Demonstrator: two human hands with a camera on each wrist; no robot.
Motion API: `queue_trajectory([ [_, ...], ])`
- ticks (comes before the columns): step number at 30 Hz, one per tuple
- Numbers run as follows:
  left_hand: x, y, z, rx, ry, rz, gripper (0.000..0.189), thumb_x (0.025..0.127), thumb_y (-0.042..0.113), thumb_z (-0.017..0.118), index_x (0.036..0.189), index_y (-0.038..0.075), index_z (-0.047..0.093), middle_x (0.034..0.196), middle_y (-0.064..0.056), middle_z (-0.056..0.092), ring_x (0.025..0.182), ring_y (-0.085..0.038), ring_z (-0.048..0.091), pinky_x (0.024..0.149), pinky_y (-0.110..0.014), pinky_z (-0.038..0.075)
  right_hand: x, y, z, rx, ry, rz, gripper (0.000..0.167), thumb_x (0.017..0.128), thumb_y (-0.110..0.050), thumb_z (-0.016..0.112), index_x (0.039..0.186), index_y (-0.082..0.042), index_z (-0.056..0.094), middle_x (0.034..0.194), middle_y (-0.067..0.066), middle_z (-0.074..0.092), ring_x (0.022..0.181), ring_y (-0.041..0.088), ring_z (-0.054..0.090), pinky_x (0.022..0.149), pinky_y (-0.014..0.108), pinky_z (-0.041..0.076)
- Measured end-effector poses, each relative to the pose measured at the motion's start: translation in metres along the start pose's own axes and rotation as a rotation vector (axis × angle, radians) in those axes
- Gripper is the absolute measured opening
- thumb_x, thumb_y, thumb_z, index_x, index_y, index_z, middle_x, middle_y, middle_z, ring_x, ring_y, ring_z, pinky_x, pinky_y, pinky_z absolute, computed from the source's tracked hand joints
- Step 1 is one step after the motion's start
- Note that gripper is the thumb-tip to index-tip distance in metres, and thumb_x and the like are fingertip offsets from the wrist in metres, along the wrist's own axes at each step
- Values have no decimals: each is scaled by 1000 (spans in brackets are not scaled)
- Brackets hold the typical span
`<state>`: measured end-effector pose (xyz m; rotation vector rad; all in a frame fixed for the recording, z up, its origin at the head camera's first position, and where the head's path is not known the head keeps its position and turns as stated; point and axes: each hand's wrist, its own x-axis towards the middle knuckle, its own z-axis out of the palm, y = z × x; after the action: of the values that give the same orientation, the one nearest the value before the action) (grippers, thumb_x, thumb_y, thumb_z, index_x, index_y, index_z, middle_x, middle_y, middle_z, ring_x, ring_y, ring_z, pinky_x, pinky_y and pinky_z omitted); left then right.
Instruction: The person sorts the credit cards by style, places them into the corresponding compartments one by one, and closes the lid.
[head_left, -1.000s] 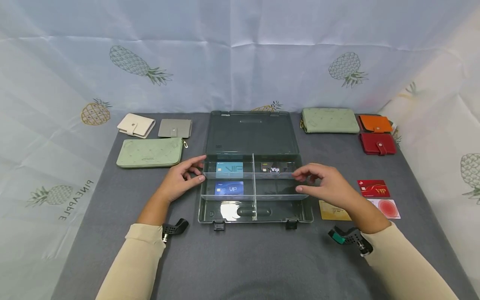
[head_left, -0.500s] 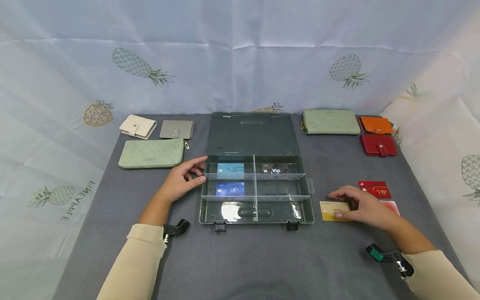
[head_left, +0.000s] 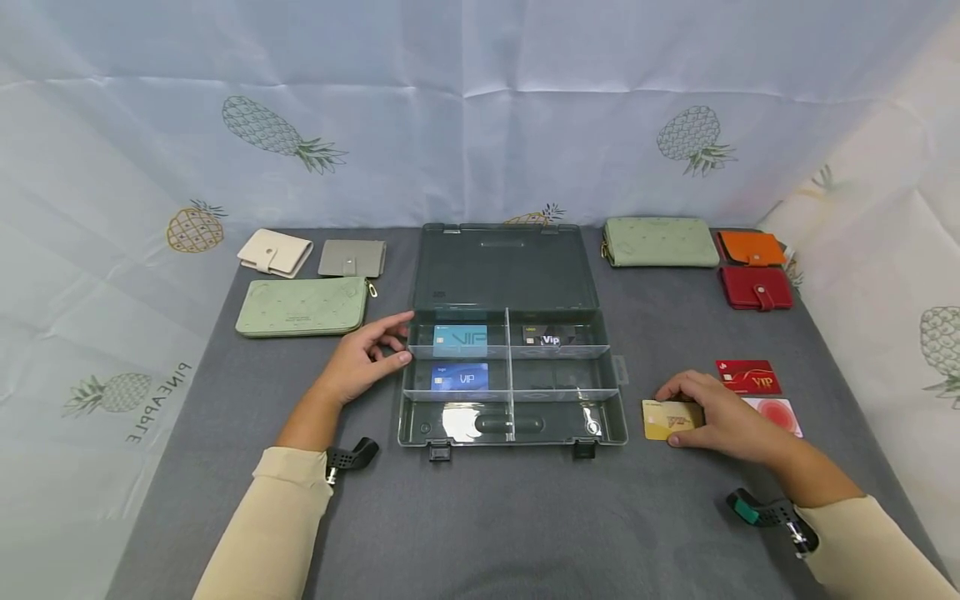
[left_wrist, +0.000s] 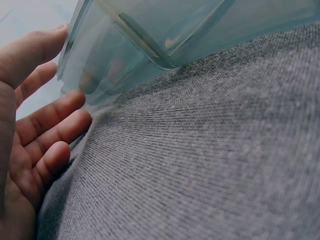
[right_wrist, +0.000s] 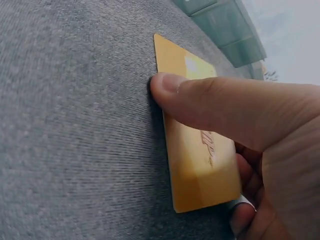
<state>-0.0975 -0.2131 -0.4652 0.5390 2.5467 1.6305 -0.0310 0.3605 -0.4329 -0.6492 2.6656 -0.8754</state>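
Observation:
With thumb and fingers my right hand pinches a gold VIP card by its near and far edges, right of the box. In the right wrist view the gold card is tilted, and the thumb lies across its near edge. My left hand has its fingertips and thumb at the left wall of a dark translucent divided box, whose lid lies back. Inside are a light blue card and a black card in the back row, and a blue card in the middle left compartment.
A red VIP card and a white-pink card lie beyond the right hand. A green wallet, an orange one and a red one sit back right. Cream, grey and green wallets sit left.
My right hand has left the box's right side, moved right and nearer to me, and taken hold of the gold card, which has shifted slightly. The left hand has stayed at the box.

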Motion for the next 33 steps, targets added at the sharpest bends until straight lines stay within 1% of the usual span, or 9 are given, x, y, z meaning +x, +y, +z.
queue_trajectory([
  [4,0,0,-1,5,-5,-3,61,95,10,79,153,9,60,127,-17,71,100,-21,66,73,-24,48,3,0,-5,29,-17,36,52,77,-18,98,116,-20,63,111,-4,62,100,12,54,82,26,50],
  [6,0,0,-1,4,-7,-10,62,95,11,80,153,11,60,127,-16,71,101,-22,66,73,-24,48,6,0,-10,50,-42,63,46,82,-16,94,115,-18,63,107,-3,63,97,12,57,81,25,51],
  [10,0,0,-1,11,-8,-18,62,95,12,80,153,13,60,127,-15,70,101,-23,66,72,-23,48,12,-1,-22,146,-107,103,28,94,-11,83,114,-14,63,101,-2,65,92,14,60,76,25,54],
  [12,0,0,-1,12,-9,-19,62,95,11,81,153,12,61,127,-15,71,101,-24,66,72,-23,48,15,-3,-30,194,-129,105,21,98,-8,78,113,-11,64,99,0,65,89,15,61,73,26,54],
  [15,1,0,-1,14,-14,-21,62,95,12,81,153,12,60,127,-15,71,101,-24,66,72,-24,48,22,-10,-43,231,-142,103,12,102,-6,72,112,-9,65,97,1,66,86,17,63,71,28,55],
  [18,1,0,-1,15,-17,-25,62,95,12,81,153,13,60,127,-15,71,101,-25,66,73,-24,48,32,-19,-56,251,-142,105,10,104,-6,69,112,-8,64,96,3,67,86,19,64,72,29,55],
  [22,1,-1,-1,12,-17,-25,62,95,12,81,154,12,60,127,-15,70,101,-24,66,73,-24,48,50,-32,-67,269,-151,62,10,104,-5,68,113,-7,64,96,6,66,85,22,63,71,30,56],
  [27,0,-3,-1,12,-9,-25,61,95,11,80,153,11,60,127,-15,71,101,-24,66,72,-24,48,78,-50,-67,293,-183,36,10,105,-6,68,114,-7,65,98,9,65,87,24,62,73,30,55],
  [33,0,-2,-1,16,-14,-32,62,96,13,81,154,14,60,127,-14,70,102,-24,66,74,-24,48,111,-73,-52,326,-204,33,11,105,-7,69,115,-6,66,100,12,66,90,25,62,75,31,55],
])
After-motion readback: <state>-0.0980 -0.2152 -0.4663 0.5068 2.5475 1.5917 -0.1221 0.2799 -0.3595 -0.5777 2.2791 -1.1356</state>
